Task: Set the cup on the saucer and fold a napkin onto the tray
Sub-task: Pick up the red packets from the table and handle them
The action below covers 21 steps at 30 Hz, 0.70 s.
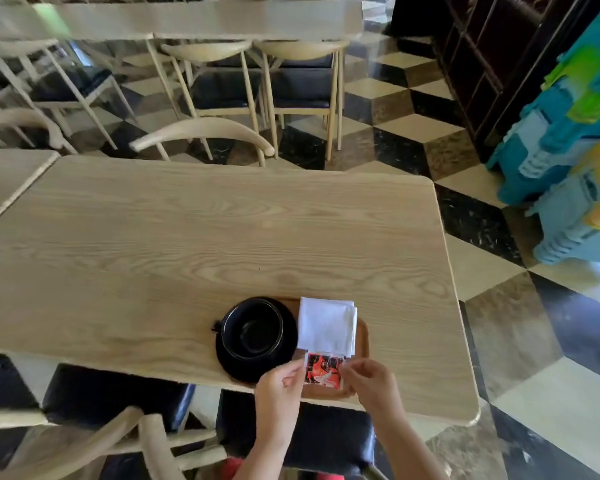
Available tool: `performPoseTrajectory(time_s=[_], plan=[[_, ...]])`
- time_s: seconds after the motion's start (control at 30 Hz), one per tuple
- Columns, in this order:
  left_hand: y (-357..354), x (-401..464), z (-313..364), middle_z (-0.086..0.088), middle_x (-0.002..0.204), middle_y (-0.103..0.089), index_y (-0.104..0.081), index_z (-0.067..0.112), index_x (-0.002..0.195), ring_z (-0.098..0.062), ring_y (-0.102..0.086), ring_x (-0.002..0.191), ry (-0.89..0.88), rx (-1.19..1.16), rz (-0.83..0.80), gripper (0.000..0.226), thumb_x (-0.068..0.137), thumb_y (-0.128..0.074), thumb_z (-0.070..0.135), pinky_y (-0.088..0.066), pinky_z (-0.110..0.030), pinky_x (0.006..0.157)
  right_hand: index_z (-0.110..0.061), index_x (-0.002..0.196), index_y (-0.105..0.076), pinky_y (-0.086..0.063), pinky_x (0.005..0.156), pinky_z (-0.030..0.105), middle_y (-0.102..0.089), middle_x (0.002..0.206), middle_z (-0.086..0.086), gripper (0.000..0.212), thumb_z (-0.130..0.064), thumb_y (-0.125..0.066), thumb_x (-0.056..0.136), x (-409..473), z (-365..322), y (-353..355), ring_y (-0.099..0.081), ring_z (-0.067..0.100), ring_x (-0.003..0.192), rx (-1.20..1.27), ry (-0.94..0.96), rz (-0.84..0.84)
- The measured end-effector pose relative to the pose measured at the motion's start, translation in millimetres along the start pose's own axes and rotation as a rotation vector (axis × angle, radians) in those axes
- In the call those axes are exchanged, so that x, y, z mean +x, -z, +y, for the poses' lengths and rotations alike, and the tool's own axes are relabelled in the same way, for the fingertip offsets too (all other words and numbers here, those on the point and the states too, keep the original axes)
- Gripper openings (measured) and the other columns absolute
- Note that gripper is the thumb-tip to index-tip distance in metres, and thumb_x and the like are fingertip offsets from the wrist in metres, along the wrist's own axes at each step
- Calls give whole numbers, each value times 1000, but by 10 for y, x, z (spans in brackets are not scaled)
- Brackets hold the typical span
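Observation:
A black cup (253, 329) stands on a black saucer (284, 358) at the left end of a brown wooden tray (362, 336) near the table's front edge. A folded white napkin (326, 325) lies on the tray to the right of the cup. Just in front of the napkin is a small red and white packet (323, 370). My left hand (281, 384) pinches the packet's left edge and my right hand (369, 381) pinches its right edge, both over the tray's near side.
The tray sits on a light wooden table (222, 237). A dark-cushioned chair (326, 441) is right under my arms, another chair (118, 438) at lower left. More chairs and tables stand beyond. A blue and yellow stack (568, 168) stands on the checkered floor at right.

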<state>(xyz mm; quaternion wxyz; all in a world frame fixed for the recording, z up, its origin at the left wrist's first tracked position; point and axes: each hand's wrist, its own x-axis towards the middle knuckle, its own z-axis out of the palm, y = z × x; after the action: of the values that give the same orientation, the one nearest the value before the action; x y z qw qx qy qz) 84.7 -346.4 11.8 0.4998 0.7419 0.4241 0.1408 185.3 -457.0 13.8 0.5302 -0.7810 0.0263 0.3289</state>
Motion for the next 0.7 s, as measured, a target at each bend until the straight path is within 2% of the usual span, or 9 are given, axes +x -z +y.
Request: performPoseTrajectory(time_s=[0.13, 0.27, 0.4, 0.57, 0.7], plan=[[-181, -95, -156, 5, 90, -74, -73, 13, 97, 0, -64, 79, 93, 15, 77, 15, 85, -65, 18, -43, -5, 68, -19, 59, -67, -38, 46, 22, -59, 44, -5, 21, -19, -69, 80, 58, 177, -55, -49, 8, 42, -141, -56, 32], [-356, -123, -163, 9, 84, -70, -73, 13, 95, -2, -63, 79, 190, -49, 182, 13, 85, -65, 15, -41, -6, 68, -23, 70, -67, -37, 50, 18, -67, 65, -5, 12, -20, -66, 82, 118, 213, -81, -59, 11, 62, -313, -38, 43], [-422, -125, -199, 9, 80, -68, -73, 14, 92, 4, -59, 74, 181, -30, 236, 11, 84, -65, 12, -39, -7, 68, -25, 70, -65, -33, 46, 12, -63, 63, -12, 13, -21, -65, 82, 148, 187, -90, -55, 1, 59, -388, -27, 43], [-450, -90, -219, 6, 79, -67, -72, 12, 87, -4, -59, 74, 140, 26, 264, 9, 82, -67, 7, -45, -17, 71, -26, 72, -66, -37, 47, 19, -64, 66, -10, 13, -25, -63, 84, 133, 151, -112, -57, 5, 62, -446, -56, 51], [-452, -66, -215, 6, 79, -66, -72, 9, 89, -3, -58, 73, 120, 68, 252, 9, 82, -68, 7, -38, -8, 65, -23, 80, -68, -40, 50, 21, -67, 73, -6, 9, -27, -61, 85, 119, 128, -124, -59, 11, 67, -476, -77, 59]])
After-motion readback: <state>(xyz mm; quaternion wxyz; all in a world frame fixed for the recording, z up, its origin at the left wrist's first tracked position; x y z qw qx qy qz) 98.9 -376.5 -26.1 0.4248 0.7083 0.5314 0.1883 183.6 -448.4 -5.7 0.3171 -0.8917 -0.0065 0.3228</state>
